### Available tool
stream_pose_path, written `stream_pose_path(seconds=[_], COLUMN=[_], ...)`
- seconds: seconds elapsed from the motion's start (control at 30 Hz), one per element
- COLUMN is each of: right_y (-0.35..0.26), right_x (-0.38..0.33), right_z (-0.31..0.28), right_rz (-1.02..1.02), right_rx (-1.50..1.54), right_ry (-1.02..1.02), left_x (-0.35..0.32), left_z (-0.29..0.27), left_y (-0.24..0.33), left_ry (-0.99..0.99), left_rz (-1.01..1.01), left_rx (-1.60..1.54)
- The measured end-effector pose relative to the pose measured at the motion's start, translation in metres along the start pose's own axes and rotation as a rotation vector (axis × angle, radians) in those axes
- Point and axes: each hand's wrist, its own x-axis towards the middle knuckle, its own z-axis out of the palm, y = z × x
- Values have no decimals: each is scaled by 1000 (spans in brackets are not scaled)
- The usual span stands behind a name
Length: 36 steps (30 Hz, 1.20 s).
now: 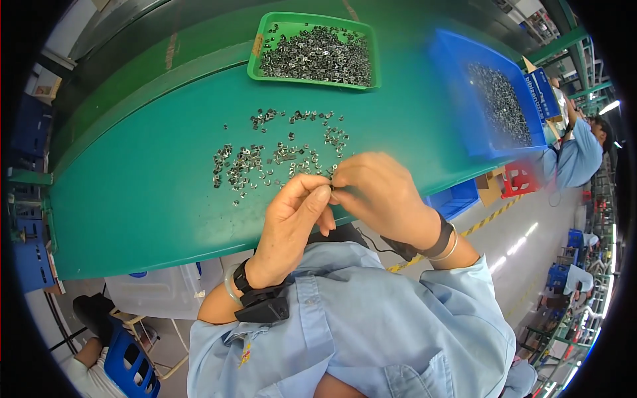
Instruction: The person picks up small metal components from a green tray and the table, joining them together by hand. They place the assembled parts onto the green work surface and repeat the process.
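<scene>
My left hand [292, 215] and my right hand [385, 196] meet fingertip to fingertip over the near edge of the table. Between them is a tiny dark part [332, 188], pinched by both hands and mostly hidden by the fingers. Just beyond my hands, small black and silver U-shaped parts [245, 162] lie scattered in loose groups on the green tabletop [146, 192]. Farther off, a green tray [254, 53] holds a heap of similar small black and silver parts.
A large blue bin [458, 99] with many small dark parts stands at the right end of the table. Below it are another blue bin [458, 199] and a red stool [517, 180]. A person in light blue [577, 156] is at the far right. A blue chair [129, 361] stands lower left.
</scene>
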Motion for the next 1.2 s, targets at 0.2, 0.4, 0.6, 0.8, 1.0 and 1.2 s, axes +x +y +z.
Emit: stream_pose_path(seconds=[0.2, 0.4, 0.6, 0.8, 1.0, 1.2], right_y=[2, 0, -2, -2, -1, -3], right_x=[-5, -9, -7, -4, -3, -5], right_z=[2, 5, 4, 8, 17, 21], right_rz=[10, 28, 3, -47, -70, -41], right_rx=[117, 148, 62, 31, 26, 31], right_ry=[32, 102, 99, 126, 139, 156], left_x=[0, 0, 0, -1, 1, 0], left_z=[-3, -2, -5, -8, -14, -15], left_y=[-2, -3, -5, -1, -3, -4], left_ry=[-43, -70, -37, -58, -101, -91], left_rz=[-1, -45, 29, -26, -98, -117], left_rx=[-48, -60, -9, -130, -299, -298])
